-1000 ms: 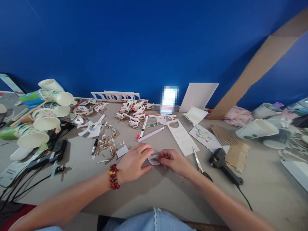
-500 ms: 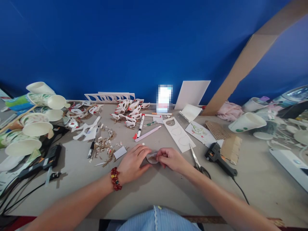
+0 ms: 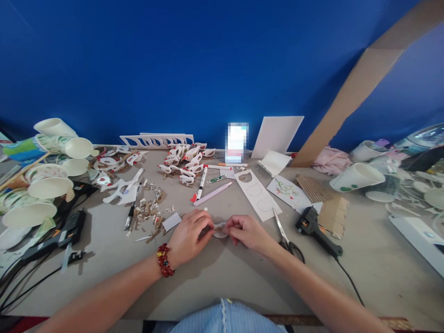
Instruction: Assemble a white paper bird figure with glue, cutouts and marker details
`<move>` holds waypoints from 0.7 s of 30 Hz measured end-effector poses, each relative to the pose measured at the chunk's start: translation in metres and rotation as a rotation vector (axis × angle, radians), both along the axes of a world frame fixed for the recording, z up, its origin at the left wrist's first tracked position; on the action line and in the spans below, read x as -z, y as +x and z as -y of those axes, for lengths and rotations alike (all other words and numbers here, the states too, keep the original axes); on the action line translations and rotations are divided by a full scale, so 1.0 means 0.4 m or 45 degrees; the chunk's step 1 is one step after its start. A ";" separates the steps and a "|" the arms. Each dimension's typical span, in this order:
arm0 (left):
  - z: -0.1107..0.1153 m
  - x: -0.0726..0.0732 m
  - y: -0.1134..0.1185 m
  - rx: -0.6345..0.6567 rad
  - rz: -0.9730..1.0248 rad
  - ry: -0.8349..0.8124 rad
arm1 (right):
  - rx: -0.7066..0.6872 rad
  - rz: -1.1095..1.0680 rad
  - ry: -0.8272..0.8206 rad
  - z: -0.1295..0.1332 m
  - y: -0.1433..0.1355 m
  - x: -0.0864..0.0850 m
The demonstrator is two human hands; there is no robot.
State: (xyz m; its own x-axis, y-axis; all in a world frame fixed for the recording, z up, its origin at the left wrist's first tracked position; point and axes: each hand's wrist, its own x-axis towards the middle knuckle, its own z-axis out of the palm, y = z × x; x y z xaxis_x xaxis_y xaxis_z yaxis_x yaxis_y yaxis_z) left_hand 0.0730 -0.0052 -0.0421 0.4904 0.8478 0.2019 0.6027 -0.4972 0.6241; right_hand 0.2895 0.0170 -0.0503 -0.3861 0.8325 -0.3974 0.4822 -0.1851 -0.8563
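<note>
The scene was bounded at the rear by a blue wall (image 3: pixel 156 69), against which a white board (image 3: pixel 276 137) was leaned and a brown cardboard strip (image 3: pixel 343 106) was propped at a slant. A lit screen (image 3: pixel 237 142), its display blurred into blocks, was stood upright to the left of the board. Leaf-printed paper cups (image 3: pixel 50 182) were heaped on their sides at far left. At right, a pink cloth (image 3: pixel 330 160) was bunched beside the strip's foot, and a white cup (image 3: pixel 357 176) marked with green was placed near it. A white oblong case (image 3: pixel 418 245) was cut off by the right edge.
</note>
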 end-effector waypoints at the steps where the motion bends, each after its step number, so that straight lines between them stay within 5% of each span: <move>1: 0.000 0.001 0.001 -0.003 0.019 -0.008 | -0.001 0.001 0.000 0.000 0.000 -0.001; 14: -0.007 -0.008 0.007 -0.077 0.308 -0.203 | -0.105 0.075 0.013 0.014 0.001 -0.024; 21: -0.013 -0.019 0.003 -0.004 0.269 -0.295 | -0.212 0.365 0.681 0.012 -0.003 -0.129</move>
